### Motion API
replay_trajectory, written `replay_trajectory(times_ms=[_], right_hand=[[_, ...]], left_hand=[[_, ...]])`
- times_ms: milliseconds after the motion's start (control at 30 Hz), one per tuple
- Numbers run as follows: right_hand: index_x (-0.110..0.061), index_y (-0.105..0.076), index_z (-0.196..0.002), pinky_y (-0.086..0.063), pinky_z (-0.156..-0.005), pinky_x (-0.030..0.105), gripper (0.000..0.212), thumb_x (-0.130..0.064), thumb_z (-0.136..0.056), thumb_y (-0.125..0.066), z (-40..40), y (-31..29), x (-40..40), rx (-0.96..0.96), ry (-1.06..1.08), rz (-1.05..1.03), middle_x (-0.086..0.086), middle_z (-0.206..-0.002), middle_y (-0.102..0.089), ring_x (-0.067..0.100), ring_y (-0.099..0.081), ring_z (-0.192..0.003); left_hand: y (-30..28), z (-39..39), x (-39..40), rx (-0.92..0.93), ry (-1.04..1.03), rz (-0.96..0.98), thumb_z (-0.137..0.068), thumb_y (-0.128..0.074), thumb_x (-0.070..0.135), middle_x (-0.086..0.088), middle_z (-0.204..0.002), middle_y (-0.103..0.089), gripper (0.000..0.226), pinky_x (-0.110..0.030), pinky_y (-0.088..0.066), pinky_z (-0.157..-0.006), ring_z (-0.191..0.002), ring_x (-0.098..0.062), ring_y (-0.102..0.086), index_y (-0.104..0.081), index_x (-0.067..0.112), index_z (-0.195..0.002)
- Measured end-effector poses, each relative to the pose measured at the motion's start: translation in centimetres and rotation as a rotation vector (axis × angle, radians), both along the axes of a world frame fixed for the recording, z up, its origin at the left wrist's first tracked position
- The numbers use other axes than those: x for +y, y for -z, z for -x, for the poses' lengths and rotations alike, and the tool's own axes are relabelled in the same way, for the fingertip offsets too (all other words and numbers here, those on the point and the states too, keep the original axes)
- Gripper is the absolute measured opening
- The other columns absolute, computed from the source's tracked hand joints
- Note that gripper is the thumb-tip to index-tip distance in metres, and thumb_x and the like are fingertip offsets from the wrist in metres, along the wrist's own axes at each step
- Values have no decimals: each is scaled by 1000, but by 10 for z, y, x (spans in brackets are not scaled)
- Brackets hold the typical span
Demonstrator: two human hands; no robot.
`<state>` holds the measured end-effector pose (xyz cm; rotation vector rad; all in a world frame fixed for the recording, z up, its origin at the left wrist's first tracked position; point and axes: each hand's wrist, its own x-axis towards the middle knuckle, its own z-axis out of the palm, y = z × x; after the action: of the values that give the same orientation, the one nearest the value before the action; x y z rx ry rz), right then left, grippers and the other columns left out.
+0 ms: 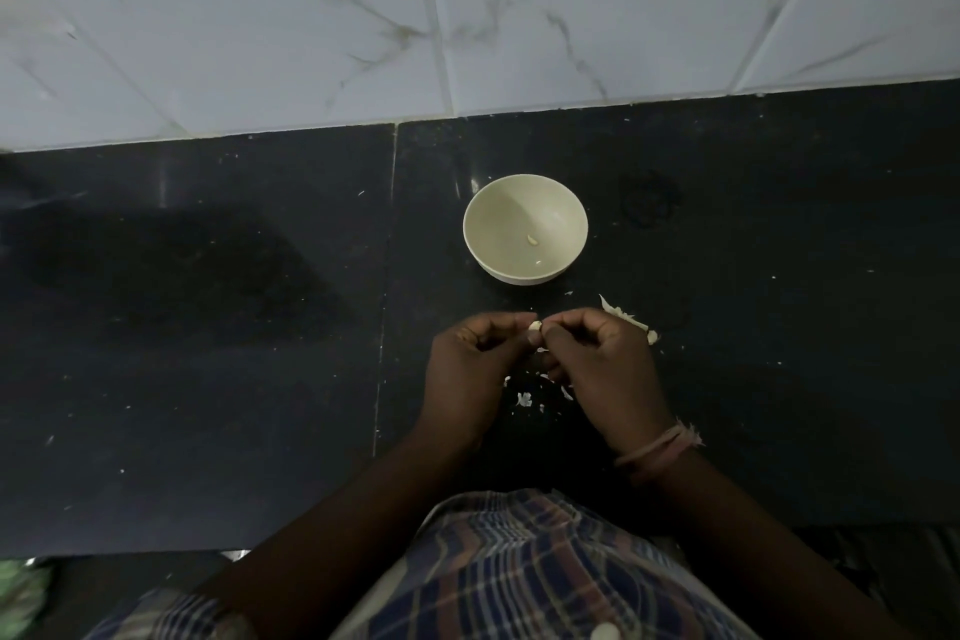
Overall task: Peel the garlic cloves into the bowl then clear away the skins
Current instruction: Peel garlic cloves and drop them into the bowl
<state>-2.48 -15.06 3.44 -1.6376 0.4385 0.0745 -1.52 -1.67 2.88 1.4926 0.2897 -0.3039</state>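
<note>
At the bottom centre of the frame, a checked shirt (519, 572) fills the foreground, and both forearms reach up from it toward the middle of the picture. On the right wrist sits a pink thread band (657, 450). Just above, on the black countertop (208, 327), small flakes of garlic skin (524, 399) lie scattered under and between the wrists.

At mid-frame the left hand (470, 364) and right hand (605, 364) meet fingertip to fingertip. Both have their fingers curled in, pinching one garlic clove (535, 325) between them; only its pale end shows, poking up toward the bowl, so its long axis seems to run roughly up the frame, though most of it is hidden.

Just right of the right hand, a larger heap of skins and garlic pieces (631, 320) rests on the counter; whether unpeeled cloves remain in it I cannot tell.

Farther up, the cream bowl (524, 187) stands upright, near the hands but apart from them. Two small pale bits lie inside, probably peeled garlic.

Judging by this, the peeling looks under way and early: one clove in hand, little in the bowl, and all the skins yet to be cleared. Beyond runs the marbled wall tile (311, 16).
</note>
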Motion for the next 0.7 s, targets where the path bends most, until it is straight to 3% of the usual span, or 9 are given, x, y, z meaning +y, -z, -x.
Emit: replay_trajectory(times_ms=[333,500,700], right_hand=[[-7,-76,-85,-51,-53,23,10,-4,-90,-67,0,-5,0,10,-39,-57,9,-70,-73,18,-66,-57],[-9,-73,-81,-47,-48,27,11,-6,-89,-66,-2,-4,-3,90,-76,-83,6,-59,-66,20,-60,-48],[-4,-72,-81,-49,-51,28,9,-3,-89,-67,0,-11,-6,-20,-160,14,3,-62,-68,24,-66,-49]], left_hand=[[-11,-2,10,-96,63,-136,-85,-78,5,5,-83,-79,14,-11,-50,-66,-75,-1,-73,-81,16,-94],[-8,-3,13,-166,95,-215,-83,-80,2,5,-83,-79,13,-12,-51,-69,-77,-4,-73,-82,10,-92],[-6,-8,19,-310,173,-293,-81,-81,2,4,-88,-78,16,-20,-55,-77,-83,-8,-73,-83,14,-92]])
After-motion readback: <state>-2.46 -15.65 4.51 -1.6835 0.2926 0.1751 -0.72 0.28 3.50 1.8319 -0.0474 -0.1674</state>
